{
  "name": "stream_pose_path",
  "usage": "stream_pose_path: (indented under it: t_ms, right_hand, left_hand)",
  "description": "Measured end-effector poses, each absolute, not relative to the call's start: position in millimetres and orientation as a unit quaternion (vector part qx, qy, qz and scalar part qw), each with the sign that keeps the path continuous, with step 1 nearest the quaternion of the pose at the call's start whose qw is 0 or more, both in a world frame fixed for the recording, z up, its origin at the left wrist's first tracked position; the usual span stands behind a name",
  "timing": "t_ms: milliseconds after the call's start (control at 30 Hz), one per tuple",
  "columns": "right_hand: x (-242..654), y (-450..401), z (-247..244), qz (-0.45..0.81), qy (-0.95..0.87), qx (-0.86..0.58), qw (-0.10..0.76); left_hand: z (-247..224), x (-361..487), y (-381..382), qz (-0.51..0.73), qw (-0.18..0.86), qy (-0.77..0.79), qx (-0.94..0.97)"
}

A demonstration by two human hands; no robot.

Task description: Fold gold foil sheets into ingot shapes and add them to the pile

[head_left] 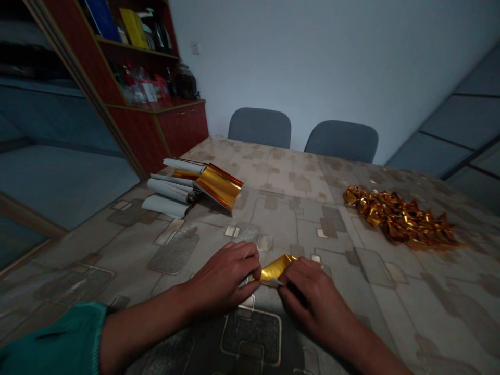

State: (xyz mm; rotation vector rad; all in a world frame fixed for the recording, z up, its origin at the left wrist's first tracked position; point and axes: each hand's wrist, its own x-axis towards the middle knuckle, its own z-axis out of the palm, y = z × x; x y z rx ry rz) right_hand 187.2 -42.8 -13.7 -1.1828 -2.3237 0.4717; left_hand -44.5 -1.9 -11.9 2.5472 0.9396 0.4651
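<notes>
A small piece of gold foil paper (274,267), partly folded with a pale underside showing, is held between my two hands just above the near part of the table. My left hand (230,273) pinches its left end between thumb and fingers. On the right end, my right hand (308,291) has its fingers closed round the paper and covers part of it. Away to the left lie stacks of gold and grey-white paper sheets (221,185), some curled. Several folded gold foil pieces (406,219) sit in a cluster at the right.
A patterned cloth covers the table (281,172). Two grey chairs (260,127) stand at its far side against the wall. On the left rises a reddish wooden cabinet (182,125) with bottles, bags and boxes on its shelves.
</notes>
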Motion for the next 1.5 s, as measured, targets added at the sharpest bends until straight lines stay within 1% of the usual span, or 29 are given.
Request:
stream_pose_path:
  t_ms: [300, 600, 767, 1000, 1200, 1400, 1500]
  right_hand:
    - [181.5, -39.7, -20.5, 0.172, -0.823, -0.460, 0.286]
    - [183.4, -39.5, -34.3, 0.157, -0.804, -0.490, 0.300]
    - [181.5, -38.2, -31.4, 0.126, -0.840, -0.464, 0.252]
    - [181.0, -37.8, -33.4, 0.095, -0.851, -0.464, 0.225]
    - [181.9, -36.6, -39.2, 0.063, -0.856, -0.451, 0.243]
    - [180.1, -36.0, -42.7, 0.023, -0.857, -0.457, 0.236]
    - [179.6, -36.3, -43.5, 0.013, -0.856, -0.460, 0.234]
  left_hand:
    - [-10.0, -44.0, 0.7, 0.141, 0.190, 0.351, 0.906]
    - [-13.4, -38.8, -0.9, 0.136, 0.155, 0.379, 0.902]
    - [-14.8, -37.3, -0.3, 0.128, 0.143, 0.389, 0.901]
    - [-15.1, -35.0, 0.4, 0.097, 0.115, 0.394, 0.907]
    - [-15.8, -32.3, 1.4, 0.073, 0.093, 0.402, 0.908]
    - [-13.1, -30.6, 1.3, 0.076, 0.106, 0.413, 0.901]
    - [-11.5, -30.5, 0.5, 0.087, 0.133, 0.418, 0.894]
